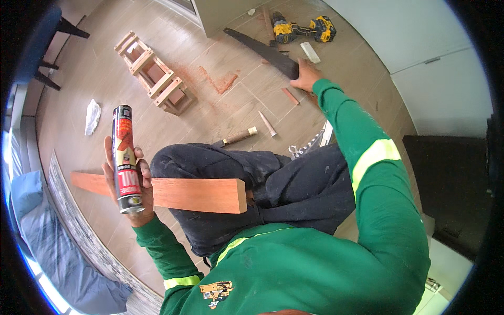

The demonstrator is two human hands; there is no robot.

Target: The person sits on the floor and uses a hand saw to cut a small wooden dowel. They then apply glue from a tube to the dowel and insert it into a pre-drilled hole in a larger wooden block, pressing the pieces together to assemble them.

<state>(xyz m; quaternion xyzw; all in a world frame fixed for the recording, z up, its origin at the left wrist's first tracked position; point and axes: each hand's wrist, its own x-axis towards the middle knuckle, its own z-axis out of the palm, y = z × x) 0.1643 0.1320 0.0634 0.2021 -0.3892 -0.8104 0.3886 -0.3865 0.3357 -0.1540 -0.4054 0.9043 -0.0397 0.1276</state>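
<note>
My left hand (pixel 146 195) is wrapped round a tall cylindrical can (pixel 125 157) with a black, red and yellow label and a metal end. The can stands nearly lengthwise in view, over a squared reddish timber beam (pixel 199 195) that lies across my thigh and runs out to the left behind that hand. Far to the right, my outstretched right hand (pixel 308 77) closes at the handle end of a handsaw (pixel 265 53). The saw's dark blade points away to the far left, low over or on the floor; its handle is mostly hidden by my fingers.
A slatted wooden frame (pixel 155 75) stands on the tiled floor near reddish sawdust (pixel 226 83). A yellow-black cordless drill (pixel 303 29) lies far right. Closer are a wooden-handled chisel-like tool (pixel 239 137), a tapered wooden piece (pixel 267 124), crumpled white plastic (pixel 92 117) and blue cushions (pixel 68 257).
</note>
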